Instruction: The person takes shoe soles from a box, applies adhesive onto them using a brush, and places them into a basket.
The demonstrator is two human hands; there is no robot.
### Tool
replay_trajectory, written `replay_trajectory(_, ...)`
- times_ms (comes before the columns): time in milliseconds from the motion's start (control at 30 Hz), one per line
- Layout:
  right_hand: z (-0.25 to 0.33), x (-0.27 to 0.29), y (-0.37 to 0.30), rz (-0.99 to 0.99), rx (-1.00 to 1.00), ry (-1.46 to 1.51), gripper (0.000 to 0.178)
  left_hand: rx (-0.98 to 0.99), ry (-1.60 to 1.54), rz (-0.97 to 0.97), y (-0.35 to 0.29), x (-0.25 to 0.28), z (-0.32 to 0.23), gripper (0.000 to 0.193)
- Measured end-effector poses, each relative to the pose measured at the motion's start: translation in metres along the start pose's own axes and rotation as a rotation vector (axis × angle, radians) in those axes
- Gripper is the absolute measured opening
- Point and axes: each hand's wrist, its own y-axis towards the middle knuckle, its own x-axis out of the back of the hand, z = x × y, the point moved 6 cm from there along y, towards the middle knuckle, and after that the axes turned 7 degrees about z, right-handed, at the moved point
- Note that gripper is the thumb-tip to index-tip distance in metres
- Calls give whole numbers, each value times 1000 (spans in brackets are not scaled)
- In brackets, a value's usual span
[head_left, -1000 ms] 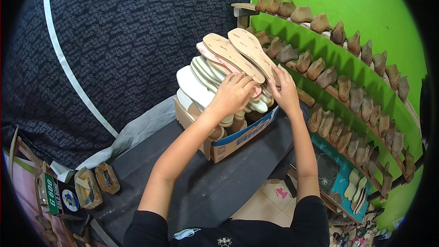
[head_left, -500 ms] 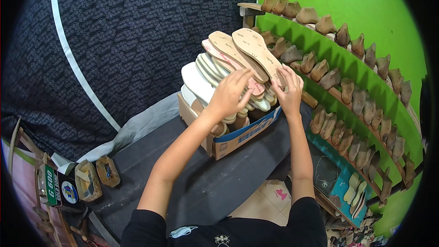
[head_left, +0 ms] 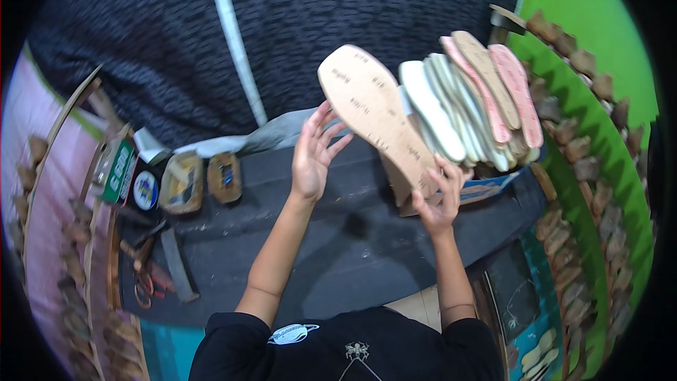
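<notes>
Right hand pinches tan insole near table's far edge; left hand spread.
Likely light, stiff; grip narrow end.

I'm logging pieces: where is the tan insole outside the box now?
In the head view, the tan insole is near centre, its narrow end in the right hand, left of the other insoles.

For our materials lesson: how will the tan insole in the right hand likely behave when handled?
The tan insole is probably fairly stiff: it shows no clear droop beyond the right hand at its narrow end. It looks thin, so likely light. Being flat, it seems unlikely to roll.
</notes>
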Motion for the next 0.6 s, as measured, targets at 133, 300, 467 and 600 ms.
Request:
replay_trajectory(133, 32, -59, -23, 160, 109, 251, 37, 22, -100, -223, -68, 81, -21, 61)
replay_trajectory(300, 62, -115, -54, 412, 196, 500, 40, 53, -142, -446, -164, 160, -39, 60)
replay_trajectory(467, 81, -154, -73, 615, 266, 645, 43, 76, -111, -642, -231, 202, -47, 56)
replay_trajectory(600, 87, -179, -83, 757, 287, 730, 46, 163, -56, -708, -257, 220, -45, 55)
